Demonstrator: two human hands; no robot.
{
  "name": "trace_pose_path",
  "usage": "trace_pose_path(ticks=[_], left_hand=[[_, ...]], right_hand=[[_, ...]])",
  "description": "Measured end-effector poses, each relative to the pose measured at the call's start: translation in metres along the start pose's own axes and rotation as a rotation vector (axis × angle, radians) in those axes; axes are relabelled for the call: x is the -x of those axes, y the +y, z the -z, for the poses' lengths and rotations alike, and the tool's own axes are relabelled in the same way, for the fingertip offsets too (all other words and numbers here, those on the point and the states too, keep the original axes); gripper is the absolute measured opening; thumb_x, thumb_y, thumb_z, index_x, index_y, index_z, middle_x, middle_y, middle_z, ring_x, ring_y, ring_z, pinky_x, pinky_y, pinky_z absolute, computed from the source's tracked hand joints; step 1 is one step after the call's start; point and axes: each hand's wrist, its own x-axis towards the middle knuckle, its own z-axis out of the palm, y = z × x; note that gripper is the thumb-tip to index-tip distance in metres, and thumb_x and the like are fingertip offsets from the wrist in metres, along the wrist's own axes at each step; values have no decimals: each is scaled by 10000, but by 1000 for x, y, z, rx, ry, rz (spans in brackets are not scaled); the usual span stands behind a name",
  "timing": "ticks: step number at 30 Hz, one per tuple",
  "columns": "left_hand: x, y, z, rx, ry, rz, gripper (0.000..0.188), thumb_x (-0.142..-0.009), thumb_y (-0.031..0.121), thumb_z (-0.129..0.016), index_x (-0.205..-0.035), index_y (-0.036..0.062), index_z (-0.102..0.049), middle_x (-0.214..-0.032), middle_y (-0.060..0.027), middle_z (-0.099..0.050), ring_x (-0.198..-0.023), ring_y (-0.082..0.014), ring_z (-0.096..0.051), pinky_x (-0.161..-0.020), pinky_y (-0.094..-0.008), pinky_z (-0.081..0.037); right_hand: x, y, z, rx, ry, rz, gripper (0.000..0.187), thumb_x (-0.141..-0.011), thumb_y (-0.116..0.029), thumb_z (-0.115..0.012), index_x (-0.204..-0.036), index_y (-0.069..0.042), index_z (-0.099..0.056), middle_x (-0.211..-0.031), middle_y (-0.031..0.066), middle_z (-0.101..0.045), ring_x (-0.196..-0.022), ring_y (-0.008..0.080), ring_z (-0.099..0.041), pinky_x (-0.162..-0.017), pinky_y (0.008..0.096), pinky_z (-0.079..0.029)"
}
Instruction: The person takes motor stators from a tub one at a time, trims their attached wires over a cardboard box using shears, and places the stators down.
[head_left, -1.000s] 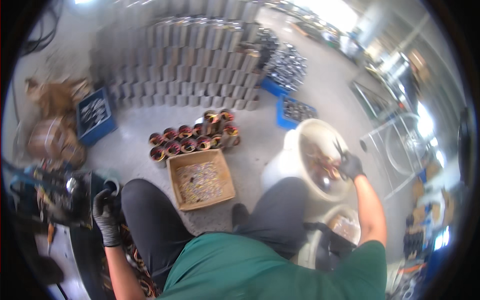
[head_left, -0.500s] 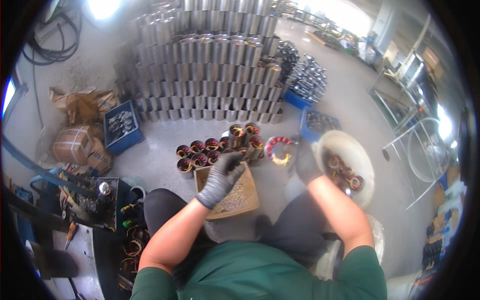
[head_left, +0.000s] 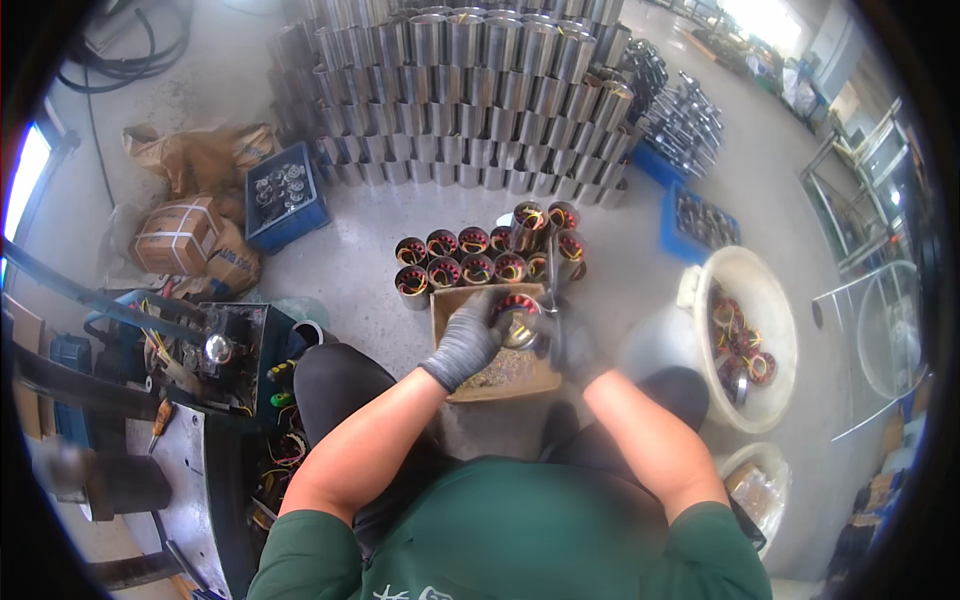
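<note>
My left hand (head_left: 466,344), in a grey glove, is closed around a ring-shaped motor stator (head_left: 517,304) with red insulation and copper windings. The stator is over a shallow cardboard box (head_left: 497,388) with small bits at its bottom. Against the stator's right side is my gloved right hand (head_left: 577,346), its fingers curled and blurred. A slender, dark metallic thing (head_left: 553,262) rises beside that hand; its kind cannot be made out. Just beyond the box, metal cylinders (head_left: 444,272) with red-rimmed stators and yellow wires inside stand in rows.
Stacked metal tubes (head_left: 430,120) form a wall at the back. To the right, a white bucket (head_left: 785,330) holds more stators. Blue crates (head_left: 318,218) of metal parts stand on the floor. At left is a machine bench (head_left: 180,480) with a screwdriver (head_left: 160,420).
My right hand has come left from beside the bucket, and the stator is now over the box. My left hand has moved right and closed on it. The view has shifted.
</note>
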Motion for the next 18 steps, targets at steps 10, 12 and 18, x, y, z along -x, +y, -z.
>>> trace_pose_path(ticks=[10, 12, 18], left_hand=[[-2, -6, -14, 149, -232, 47, 242, -824, 130, -734, -1024, 40, -632, -1417, -144, -386, -1209, -248, -504, -933, -383, -491], [-4, -10, -17, 383, -240, 203, 212, -808, 115, -744, -966, 13, -646, -1287, -120, -514, -1069, -202, -569, -912, -353, -486], [-7, -13, -12, 623, -265, 532, 143, -804, 84, -723, -914, 25, -654, -838, 0, -628, -826, -106, -550, -784, -246, -448]], right_hand=[[-11, 19, 14, -64, 60, 222, 382, -800, -59, -728, -1125, -16, -531, -982, 68, -638, -864, 157, -632, -732, 294, -547], [-12, 24, 16, -62, 57, 237, 389, -801, -51, -725, -1131, -19, -522, -982, 63, -636, -876, 155, -626, -739, 294, -543], [-20, 35, 16, 101, 33, 266, 390, -786, 4, -720, -1103, -42, -497, -969, 45, -617, -911, 154, -616, -758, 299, -541]])
